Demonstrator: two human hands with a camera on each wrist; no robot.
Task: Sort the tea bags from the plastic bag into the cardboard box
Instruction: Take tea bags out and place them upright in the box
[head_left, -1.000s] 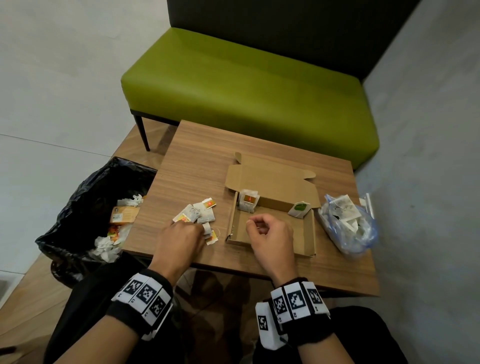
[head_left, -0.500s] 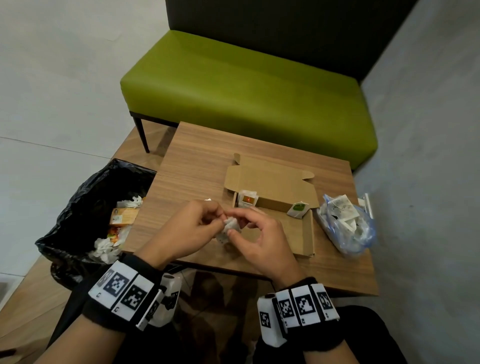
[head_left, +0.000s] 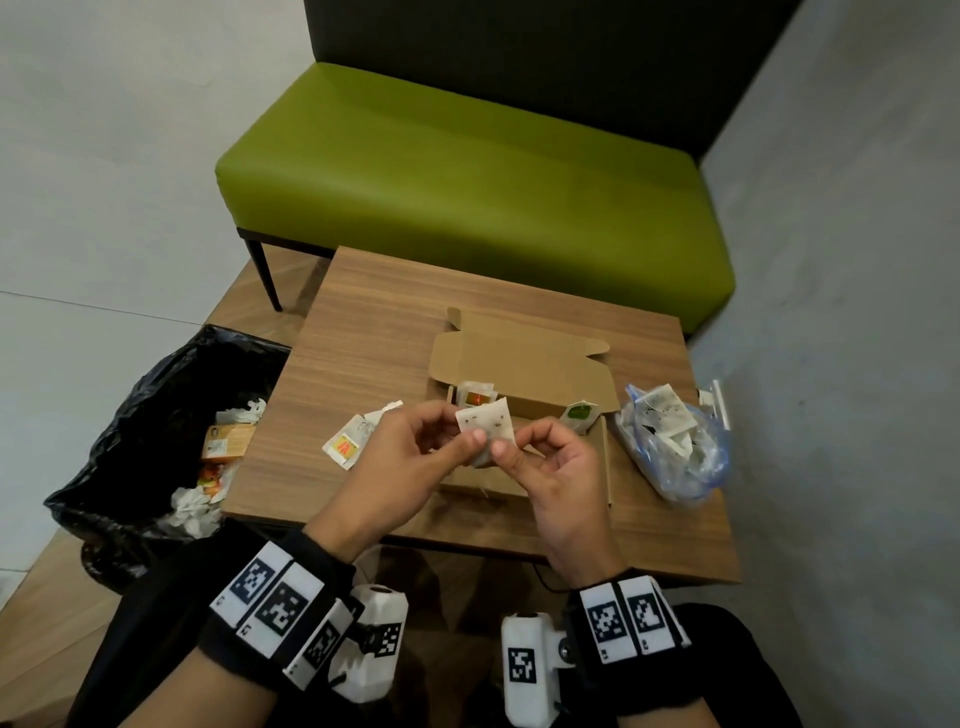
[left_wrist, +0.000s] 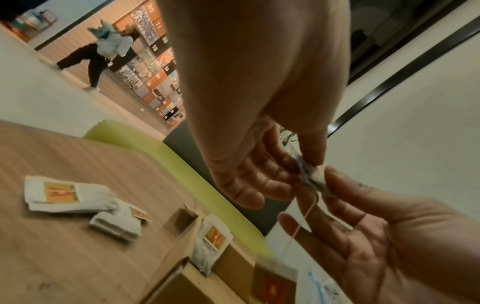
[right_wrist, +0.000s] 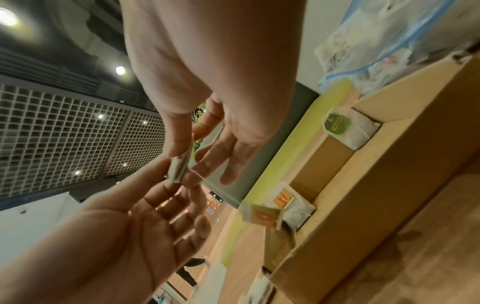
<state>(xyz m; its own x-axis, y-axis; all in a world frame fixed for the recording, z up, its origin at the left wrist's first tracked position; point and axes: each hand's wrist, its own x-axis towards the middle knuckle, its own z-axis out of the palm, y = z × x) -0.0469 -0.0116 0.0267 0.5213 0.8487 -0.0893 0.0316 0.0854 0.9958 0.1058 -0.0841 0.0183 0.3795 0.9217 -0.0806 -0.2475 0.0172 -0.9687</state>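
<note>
A white tea bag is pinched from both sides, by my left hand and my right hand, above the front left of the open cardboard box. In the left wrist view the tea bag sits between thumb and fingertips, its string hanging down to an orange tag. In the right wrist view the same tea bag shows edge-on. Inside the box stand an orange-tagged bag and a green-tagged bag. The plastic bag with more tea bags lies right of the box.
Loose tea bags lie on the wooden table left of the box. A black-lined bin with wrappers stands beside the table's left edge. A green bench is behind the table.
My left hand left the loose pile with a tea bag, and my right hand met it. Both now hold the bag higher, over the box's near left.
</note>
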